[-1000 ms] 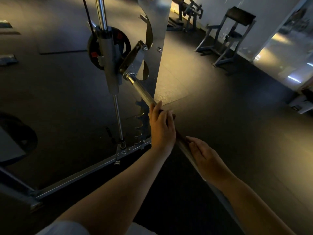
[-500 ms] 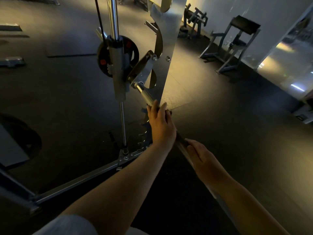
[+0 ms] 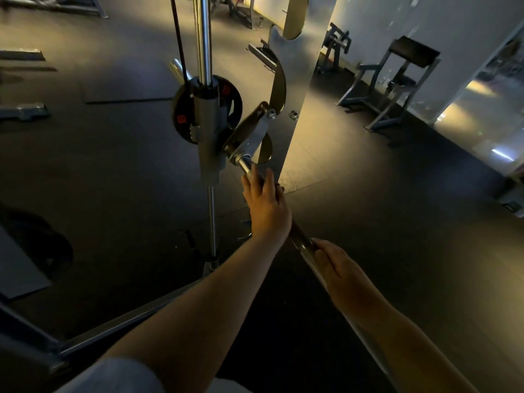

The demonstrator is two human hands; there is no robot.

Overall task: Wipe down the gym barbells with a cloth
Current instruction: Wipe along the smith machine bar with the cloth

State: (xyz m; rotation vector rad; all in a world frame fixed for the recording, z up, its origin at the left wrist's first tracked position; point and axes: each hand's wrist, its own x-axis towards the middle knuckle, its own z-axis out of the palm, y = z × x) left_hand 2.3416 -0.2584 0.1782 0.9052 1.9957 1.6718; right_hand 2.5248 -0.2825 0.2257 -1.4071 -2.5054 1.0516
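**Q:** Where is the long chrome steel barbell (image 3: pixel 301 240)?
**A:** Its long axis runs diagonally from the grey metal rack carriage (image 3: pixel 207 131) at frame centre down to the lower right.

**Q:** What are the hand states?
**A:** The left hand (image 3: pixel 266 211) wraps the upper shaft just below the carriage joint. No cloth can be confirmed under it. The right hand (image 3: pixel 331 263) grips the shaft lower down.

**Q:** Which hand leads?
**A:** Probably the left, along the axis. Only a short run of shaft separates it from the joint.
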